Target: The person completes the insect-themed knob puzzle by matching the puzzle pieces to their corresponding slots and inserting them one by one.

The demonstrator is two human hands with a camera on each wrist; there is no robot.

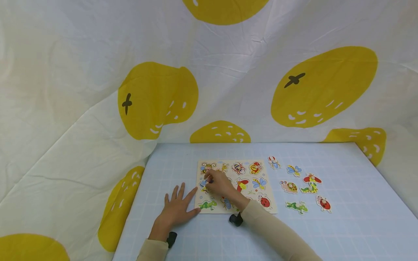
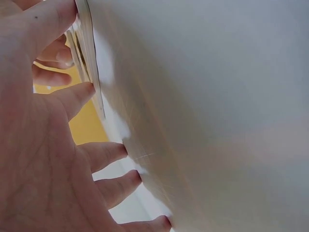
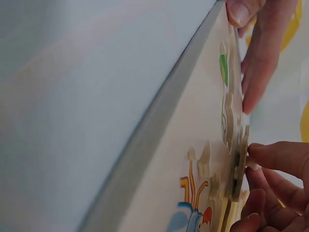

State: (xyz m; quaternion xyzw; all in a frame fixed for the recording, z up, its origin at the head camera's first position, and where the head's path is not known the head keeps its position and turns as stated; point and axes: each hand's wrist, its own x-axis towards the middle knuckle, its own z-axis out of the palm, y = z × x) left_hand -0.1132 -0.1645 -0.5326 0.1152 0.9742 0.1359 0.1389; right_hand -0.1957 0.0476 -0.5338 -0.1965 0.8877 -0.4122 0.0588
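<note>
A wooden insect puzzle board (image 1: 218, 210) lies flat on the table. My right hand (image 1: 222, 185) is over its left side, pinching a puzzle piece (image 3: 240, 169) between thumb and fingers. The right wrist view shows that piece edge-on, close to the board's surface; in the head view a bluish part of it peeks out, and its picture is mostly hidden. With fingers spread, my left hand (image 1: 176, 210) rests on the table, thumb and index finger touching the board's left edge. The right hand and forearm cover part of the board's middle.
Several loose puzzle pieces lie right of the board, among them a snail (image 1: 289, 186), a grasshopper (image 1: 296, 207), a ladybug (image 1: 324, 203), a caterpillar (image 1: 309, 188) and a striped beetle (image 1: 274, 162). A patterned curtain (image 1: 235, 90) hangs behind the table (image 1: 359, 224).
</note>
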